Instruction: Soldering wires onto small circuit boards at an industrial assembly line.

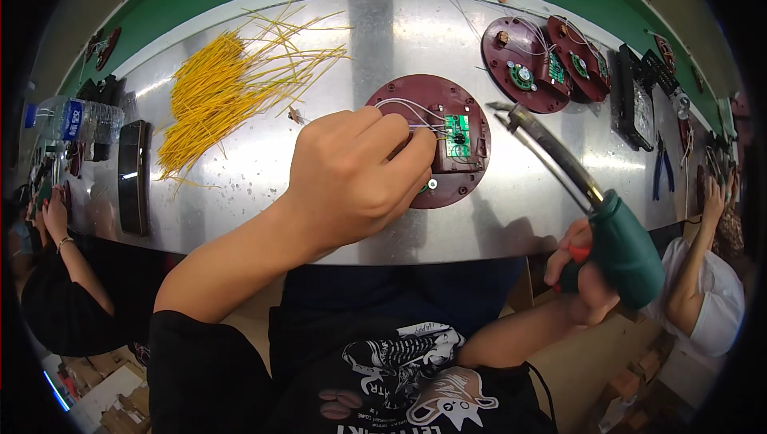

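Note:
My left hand [351, 166] is closed over the left part of a round maroon plastic housing [423, 87] on the metal table. Its fingers are curled together near thin pale wires [411, 104]; whatever they pinch is hidden. The wires run to a small green circuit board [457, 134] fixed in the housing. In my right hand [587, 274] is a green soldering gun [627, 250] with a red trigger. Its long metal barrel slants up and left, and the tip stands to the right of the housing, apart from the board.
A pile of yellow wires [209, 95] spreads across the left of the table. Farther left lie a phone [134, 178] and a plastic bottle [80, 120]. Two more maroon housings [511, 47] sit at the back right, near black boxes [631, 103] and blue pliers [662, 166]. People work on both sides.

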Tool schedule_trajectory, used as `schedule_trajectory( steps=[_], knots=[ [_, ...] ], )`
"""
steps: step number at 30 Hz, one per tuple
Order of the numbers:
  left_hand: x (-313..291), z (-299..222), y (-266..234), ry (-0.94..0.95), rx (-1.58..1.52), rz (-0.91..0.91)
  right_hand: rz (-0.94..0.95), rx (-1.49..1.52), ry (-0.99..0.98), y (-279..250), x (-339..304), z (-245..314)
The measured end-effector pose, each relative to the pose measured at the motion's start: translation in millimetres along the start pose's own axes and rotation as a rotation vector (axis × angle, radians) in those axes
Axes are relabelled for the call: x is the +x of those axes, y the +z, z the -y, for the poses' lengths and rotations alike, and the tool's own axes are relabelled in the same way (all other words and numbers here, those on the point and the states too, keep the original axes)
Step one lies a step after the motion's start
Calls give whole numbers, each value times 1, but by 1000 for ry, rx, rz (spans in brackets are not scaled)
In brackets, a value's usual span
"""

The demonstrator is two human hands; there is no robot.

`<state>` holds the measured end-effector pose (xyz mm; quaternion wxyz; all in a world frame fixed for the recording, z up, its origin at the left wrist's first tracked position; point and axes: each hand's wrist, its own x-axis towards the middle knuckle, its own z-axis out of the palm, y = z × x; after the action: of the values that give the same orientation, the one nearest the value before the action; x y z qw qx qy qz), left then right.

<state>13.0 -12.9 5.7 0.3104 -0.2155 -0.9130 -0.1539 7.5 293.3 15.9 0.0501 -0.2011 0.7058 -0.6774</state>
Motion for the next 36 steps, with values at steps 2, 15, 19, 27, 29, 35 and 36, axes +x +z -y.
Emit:
schedule_trajectory(
  steps=[2, 15, 19, 27, 29, 35, 36],
  knots=[
    [1, 0, 0, -2, 0, 0, -86, 56, -110, 1, 6, -14],
    [1, 1, 3, -13, -29, -29, -201, 339, -126, 7, 30, -32],
    [6, -3, -7, -32, -21, 11, -190, 330, -135, 5, 29, -32],
    [14, -1, -28, -363, -285, 56, -217, 340, -139, 4, 26, -33],
    [15, 2, -30, -339, -262, 46, -218, 340, -142, 4, 25, -34],
    [19, 10, -34, -341, -154, -43, -199, 310, -191, 5, 20, -34],
    [19, 11, -36, -326, -123, -123, -184, 295, -194, 5, 19, -33]
  ],
)
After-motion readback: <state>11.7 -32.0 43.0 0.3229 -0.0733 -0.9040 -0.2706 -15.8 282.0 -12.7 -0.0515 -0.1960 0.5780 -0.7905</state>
